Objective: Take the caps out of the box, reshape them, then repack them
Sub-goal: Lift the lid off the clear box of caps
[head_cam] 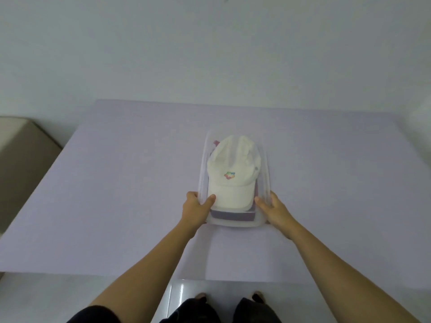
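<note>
Gripping the box (pixel 233 223) by its near corners: left hand (pixel 197 208), right hand (pixel 272 207), fingers (pixel 191 196) clamped.

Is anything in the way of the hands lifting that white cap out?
Nothing visible: the white cap lies topmost in the clear box, no lid shows, and left hand and right hand grip its near corners.

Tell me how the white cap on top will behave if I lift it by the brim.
The white cap has a creased, dented crown, so that part will probably flop and sag. The brim holds a smooth curve, so it is likely stiff enough to lift by. It looks like thin fabric, so it is probably light.
</note>
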`<state>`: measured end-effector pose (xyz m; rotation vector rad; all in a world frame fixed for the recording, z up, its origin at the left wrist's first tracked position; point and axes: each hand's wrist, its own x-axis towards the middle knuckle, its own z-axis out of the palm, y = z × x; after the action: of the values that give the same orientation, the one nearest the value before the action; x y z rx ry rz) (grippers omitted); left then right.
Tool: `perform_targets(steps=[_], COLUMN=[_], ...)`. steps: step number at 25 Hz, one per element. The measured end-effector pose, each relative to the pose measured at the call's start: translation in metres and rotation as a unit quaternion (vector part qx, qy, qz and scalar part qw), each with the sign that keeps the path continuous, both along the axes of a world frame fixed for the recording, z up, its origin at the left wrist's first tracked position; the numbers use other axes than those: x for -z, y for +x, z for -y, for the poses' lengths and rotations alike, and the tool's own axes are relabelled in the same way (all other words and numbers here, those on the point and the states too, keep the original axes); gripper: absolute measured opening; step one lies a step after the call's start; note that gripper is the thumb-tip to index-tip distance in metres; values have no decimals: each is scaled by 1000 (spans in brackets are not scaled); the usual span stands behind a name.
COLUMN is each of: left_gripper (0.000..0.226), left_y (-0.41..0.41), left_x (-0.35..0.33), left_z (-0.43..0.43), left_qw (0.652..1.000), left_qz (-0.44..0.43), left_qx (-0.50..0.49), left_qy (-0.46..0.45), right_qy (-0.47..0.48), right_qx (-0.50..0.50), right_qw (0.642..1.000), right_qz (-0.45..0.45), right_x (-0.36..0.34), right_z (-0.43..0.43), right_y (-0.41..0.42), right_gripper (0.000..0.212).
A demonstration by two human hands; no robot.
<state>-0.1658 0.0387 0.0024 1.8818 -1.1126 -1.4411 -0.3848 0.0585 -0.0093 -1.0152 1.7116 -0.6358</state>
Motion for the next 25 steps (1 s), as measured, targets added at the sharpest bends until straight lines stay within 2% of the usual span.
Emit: perform_targets(steps=[3, 11, 14, 18, 22, 25], left_gripper=[50, 62, 54, 40, 55, 55], left_y=[-22, -35, -37, -39, -43, -44], left_x=[5, 11, 9, 13, 9, 2], left_z=[-14, -27, -31, -32, -30, -28], left_qw=[1000, 998, 991, 989, 988, 988], left_qz=[2, 61, 89, 100, 124, 128], left_qx=[8, -31, -93, -105, -80, -77], left_qy=[15, 4, 34, 35, 33, 48], right_qy=[18, 25, -3, -10, -6, -5], right_qx=[20, 63, 106, 105, 95, 93], right_qw=[1000, 997, 994, 991, 992, 992], right_qz=[16, 25, -25, -79, -83, -87], right_x=[2, 10, 11, 12, 11, 8], right_z=[-18, -20, -20, -18, -16, -16], right_y=[-22, -15, -3, 1, 0, 1], right_gripper=[79, 78, 79, 69, 68, 67])
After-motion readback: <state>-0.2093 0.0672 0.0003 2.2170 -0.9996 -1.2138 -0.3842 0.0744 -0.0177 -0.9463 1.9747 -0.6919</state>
